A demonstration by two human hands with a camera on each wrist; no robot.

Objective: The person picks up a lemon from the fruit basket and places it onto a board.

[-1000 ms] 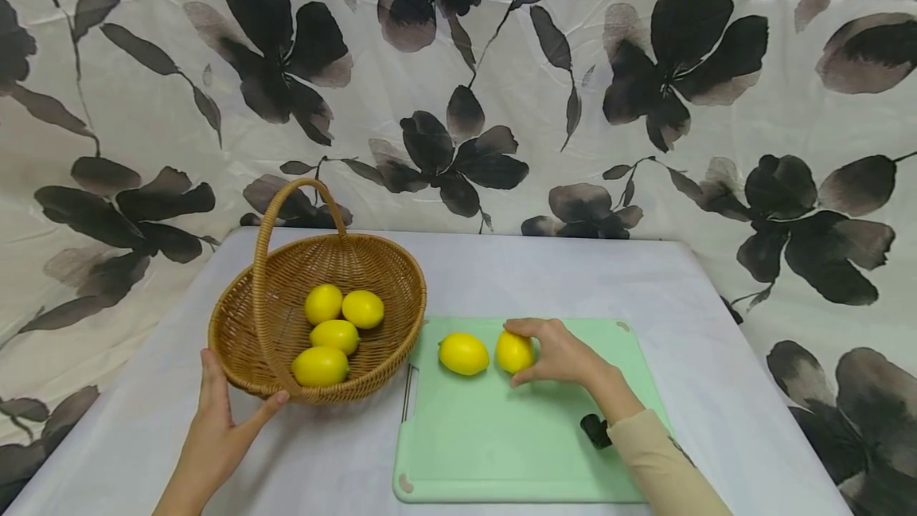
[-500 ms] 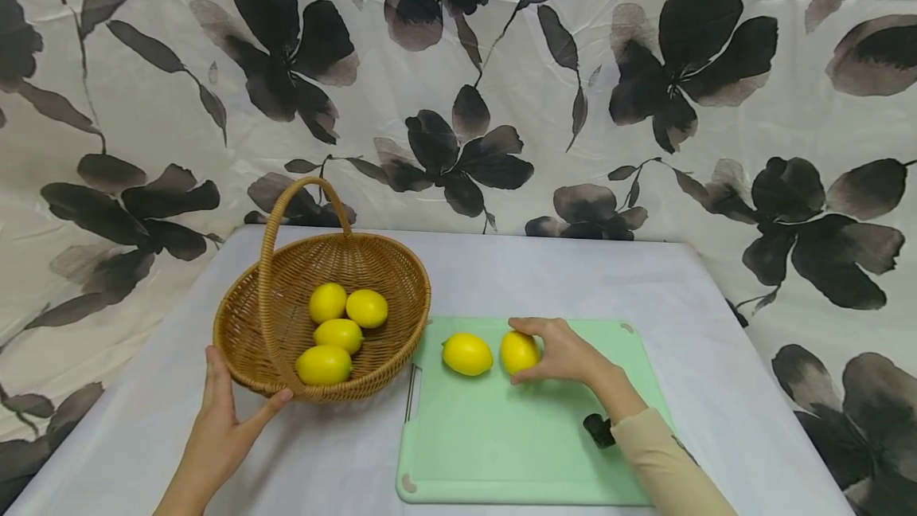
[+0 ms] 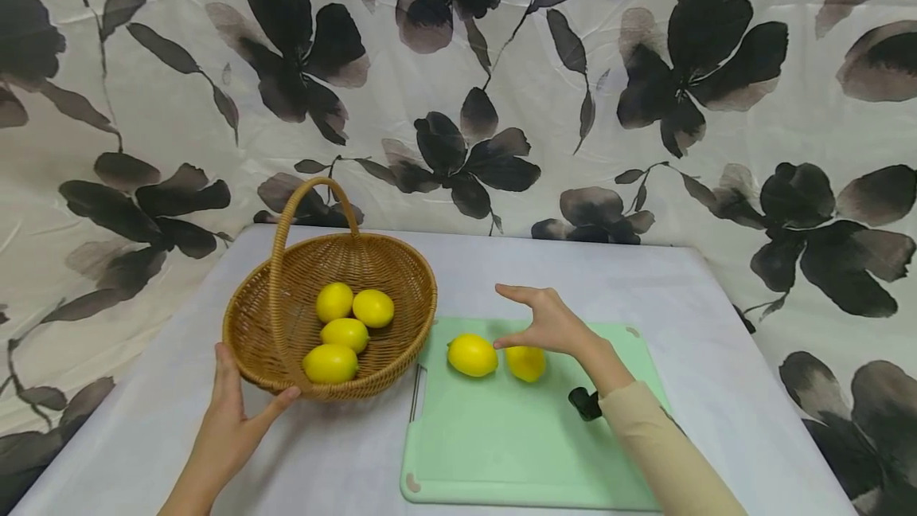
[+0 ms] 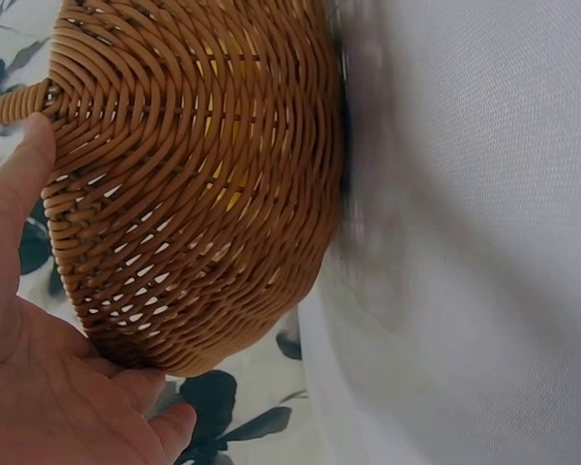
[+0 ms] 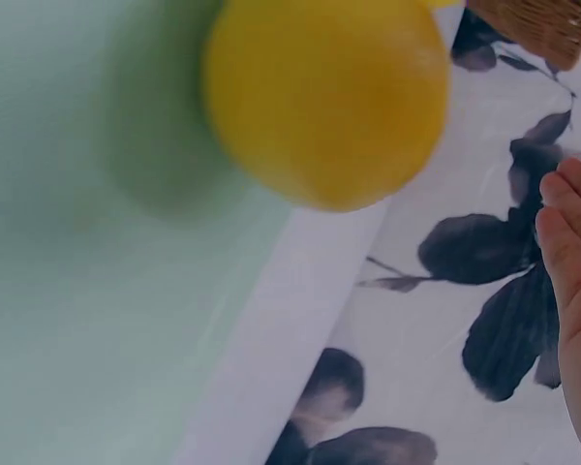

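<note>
A wicker basket (image 3: 415, 285) with several lemons in it stands at the left of the table. My left hand (image 3: 229, 436) holds its near left side, thumb at the rim by the foot of the handle and fingers round the outer wall. On the green cutting board (image 3: 487, 452) lie two lemons side by side, a left lemon (image 3: 472, 355) and a right lemon (image 3: 526, 365). My right hand (image 3: 548, 325) is above the right lemon, thumb and fingers spread apart with nothing between them. It partly hides that lemon's top. In the right wrist view, the fingers (image 5: 566, 252) are clear of the lemon (image 5: 329, 97).
The white-covered table (image 3: 573, 277) carries the basket and board. Behind it hangs a floral cloth (image 3: 301, 102). The basket's tall arched handle (image 3: 279, 261) rises on its left side. A black device (image 3: 586, 403) is strapped at my right wrist.
My right hand has let go of the right lemon and lifted, its thumb and fingers spreading. That lemon stays on the board. The left hand keeps its hold on the basket; the view shifts slightly.
</note>
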